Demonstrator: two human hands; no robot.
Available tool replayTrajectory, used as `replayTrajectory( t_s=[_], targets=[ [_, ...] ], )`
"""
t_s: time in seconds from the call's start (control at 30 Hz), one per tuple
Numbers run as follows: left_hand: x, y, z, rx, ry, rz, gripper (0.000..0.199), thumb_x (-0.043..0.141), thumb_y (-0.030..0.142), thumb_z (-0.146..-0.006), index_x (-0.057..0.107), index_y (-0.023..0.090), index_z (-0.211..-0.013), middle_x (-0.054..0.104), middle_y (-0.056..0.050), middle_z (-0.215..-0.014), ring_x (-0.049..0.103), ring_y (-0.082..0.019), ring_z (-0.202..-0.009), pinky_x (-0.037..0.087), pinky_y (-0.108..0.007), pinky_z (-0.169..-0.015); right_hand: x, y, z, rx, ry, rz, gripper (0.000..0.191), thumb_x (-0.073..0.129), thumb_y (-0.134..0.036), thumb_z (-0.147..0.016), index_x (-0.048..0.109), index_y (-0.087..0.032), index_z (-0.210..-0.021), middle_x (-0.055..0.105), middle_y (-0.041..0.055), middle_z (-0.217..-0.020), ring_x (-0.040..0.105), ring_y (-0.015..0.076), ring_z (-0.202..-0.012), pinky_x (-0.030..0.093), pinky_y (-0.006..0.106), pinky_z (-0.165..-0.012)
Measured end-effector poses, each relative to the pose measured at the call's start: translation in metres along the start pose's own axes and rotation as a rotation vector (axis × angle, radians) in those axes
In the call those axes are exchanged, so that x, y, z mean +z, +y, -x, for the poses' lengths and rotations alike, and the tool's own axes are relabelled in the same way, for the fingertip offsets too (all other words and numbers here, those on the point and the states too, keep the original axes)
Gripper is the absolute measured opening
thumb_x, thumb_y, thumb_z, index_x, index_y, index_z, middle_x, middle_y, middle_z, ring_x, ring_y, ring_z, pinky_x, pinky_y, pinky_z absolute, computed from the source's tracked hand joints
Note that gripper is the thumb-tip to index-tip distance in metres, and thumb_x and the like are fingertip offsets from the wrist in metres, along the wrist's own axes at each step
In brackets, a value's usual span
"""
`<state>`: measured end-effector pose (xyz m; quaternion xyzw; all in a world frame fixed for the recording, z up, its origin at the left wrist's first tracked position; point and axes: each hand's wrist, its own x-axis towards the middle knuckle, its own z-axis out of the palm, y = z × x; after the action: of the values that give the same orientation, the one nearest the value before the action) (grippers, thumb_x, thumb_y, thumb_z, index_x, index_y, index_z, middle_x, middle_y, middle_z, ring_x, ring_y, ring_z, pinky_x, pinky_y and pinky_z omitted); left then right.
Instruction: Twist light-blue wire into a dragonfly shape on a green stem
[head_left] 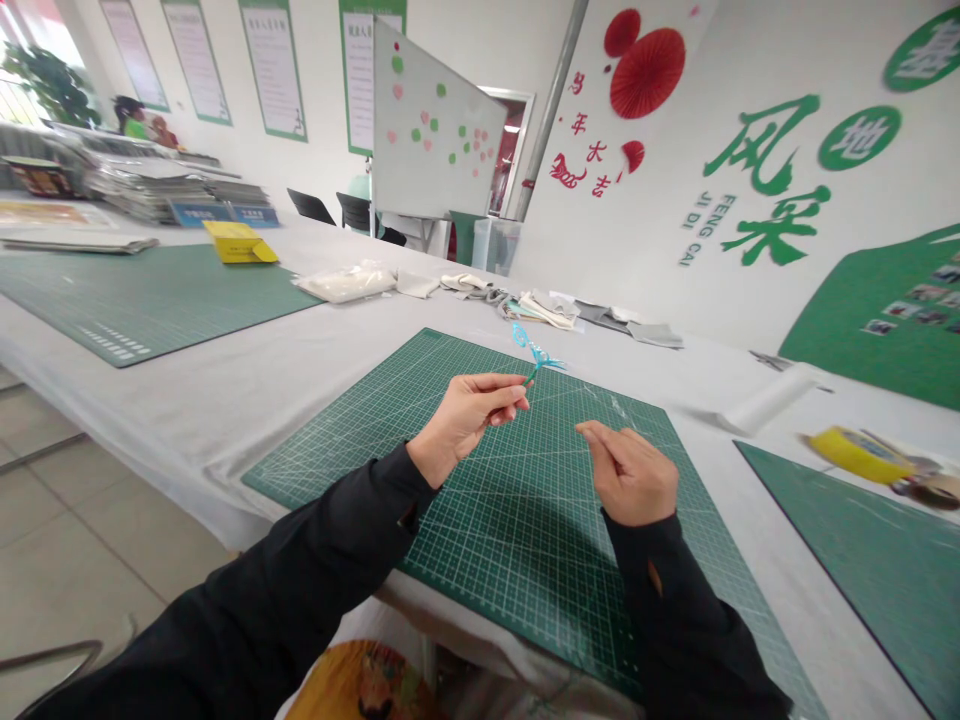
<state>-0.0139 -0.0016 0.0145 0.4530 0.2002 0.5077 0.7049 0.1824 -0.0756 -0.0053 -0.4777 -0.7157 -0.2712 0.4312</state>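
My left hand (480, 412) is closed above the cutting mat, pinching the green stem of a small light-blue craft flower (537, 353). The flower has a loop at its top left and thin strands spreading to the right at the stem's upper end. To the right, apart from the flower, my right hand (631, 470) is closed with thumb and forefinger together. Whatever it may hold is too small to see. Beneath both hands lies a green gridded cutting mat (525, 560) on the white-covered table (225, 400).
Cloth pieces (551, 308) and a clear plastic bag (352, 282) lie behind the mat. A yellow box (238, 243) stands on another mat at left. To the right are a white roll (769, 398), a yellow tape roll (862, 455) and a third mat (862, 560).
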Motion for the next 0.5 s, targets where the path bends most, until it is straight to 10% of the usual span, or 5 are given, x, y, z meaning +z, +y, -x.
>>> replayTrajectory(
  t_s=[0.5],
  targets=[
    [0.001, -0.007, -0.002, 0.145, 0.235, -0.297, 0.018, 0.065, 0.012, -0.07, 0.071, 0.006, -0.086, 0.063, -0.002, -0.059, 0.051, -0.005, -0.045, 0.04, -0.018, -0.043, -0.002, -0.022, -0.007, -0.311, -0.008, 0.17, 0.008, 0.067, -0.009, -0.076, 0.07, -0.011, -0.083, 0.061, -0.0008, -0.05, 0.046, 0.0106, -0.049, 0.034, 0.027, -0.05]
  ],
)
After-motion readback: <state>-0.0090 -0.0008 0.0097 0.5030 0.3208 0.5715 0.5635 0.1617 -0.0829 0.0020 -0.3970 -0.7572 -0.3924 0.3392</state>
